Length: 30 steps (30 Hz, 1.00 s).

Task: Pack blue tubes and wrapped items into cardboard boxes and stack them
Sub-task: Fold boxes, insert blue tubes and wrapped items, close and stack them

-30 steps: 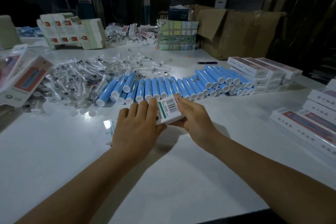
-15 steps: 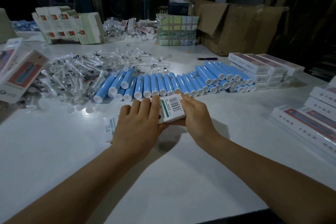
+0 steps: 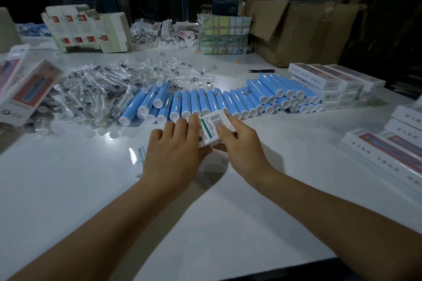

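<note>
- Left hand [image 3: 175, 155] and right hand [image 3: 242, 143] both grip one white box [image 3: 213, 129], held just above the surface [image 3: 68, 189].
- Blue tubes [image 3: 228, 100] lie in a row behind it.

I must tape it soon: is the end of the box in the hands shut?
Cannot tell: the barcoded end of the box shows, but both hands cover its edges.

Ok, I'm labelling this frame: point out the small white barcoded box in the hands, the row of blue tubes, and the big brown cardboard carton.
Small white barcoded box [image 3: 213, 129], head view, barcoded face.
Row of blue tubes [image 3: 203, 102], head view, tube body mid-row.
Big brown cardboard carton [image 3: 303, 32], head view, front wall.
</note>
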Motion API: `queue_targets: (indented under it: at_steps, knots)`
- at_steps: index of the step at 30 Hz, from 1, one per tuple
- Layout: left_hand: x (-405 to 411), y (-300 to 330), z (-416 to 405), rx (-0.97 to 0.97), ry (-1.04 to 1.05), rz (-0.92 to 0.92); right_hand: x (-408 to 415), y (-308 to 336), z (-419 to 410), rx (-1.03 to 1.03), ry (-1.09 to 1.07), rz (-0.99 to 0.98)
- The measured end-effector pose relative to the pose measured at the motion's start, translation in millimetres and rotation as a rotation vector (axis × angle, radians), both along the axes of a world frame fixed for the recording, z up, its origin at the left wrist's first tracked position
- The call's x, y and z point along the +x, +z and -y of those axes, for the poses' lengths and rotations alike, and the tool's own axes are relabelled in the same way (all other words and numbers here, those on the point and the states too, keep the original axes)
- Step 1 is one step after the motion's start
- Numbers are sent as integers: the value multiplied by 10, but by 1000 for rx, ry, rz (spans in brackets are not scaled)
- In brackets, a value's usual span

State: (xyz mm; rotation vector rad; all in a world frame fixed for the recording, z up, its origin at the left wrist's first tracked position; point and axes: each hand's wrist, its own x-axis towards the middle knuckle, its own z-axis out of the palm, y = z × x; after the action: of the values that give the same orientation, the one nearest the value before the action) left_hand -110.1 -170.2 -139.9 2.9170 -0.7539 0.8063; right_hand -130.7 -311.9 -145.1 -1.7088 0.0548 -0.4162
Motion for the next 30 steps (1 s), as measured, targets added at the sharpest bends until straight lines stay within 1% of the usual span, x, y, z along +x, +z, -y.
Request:
queue_targets:
  at_steps: [4,9,11,14,16,18,22,24,27,28,30]
  knots:
    - [26,-37,0,31,25,7,-34,-25,-39,-118,-72,23]
    - [39,-48,-3,91,37,8,-70,-49,-60,-159,-64,16]
    - [32,-42,-15,65,16,2,-62,-25,-61,-108,-49,3]
    - [34,-24,-22,16,30,-21,-27,12,-52,98,-9,-47]
    - [43,-24,-22,9,51,-33,-13,10,-39,135,-31,-47]
    - [39,-34,-21,33,63,-22,-17,-15,-38,67,-72,-30]
    - [20,-59,11,66,91,-5,-38,-58,-64,-179,-122,49]
    - [20,-66,24,78,101,-6,-38,-63,-56,-237,-120,81]
    - [25,-47,7,65,97,-14,-27,-47,-20,-265,-104,89]
    - [26,-43,-2,66,98,-13,-21,-38,-13,-240,-85,80]
    - [26,-46,-10,74,94,-8,-6,-22,-16,-119,-24,28]
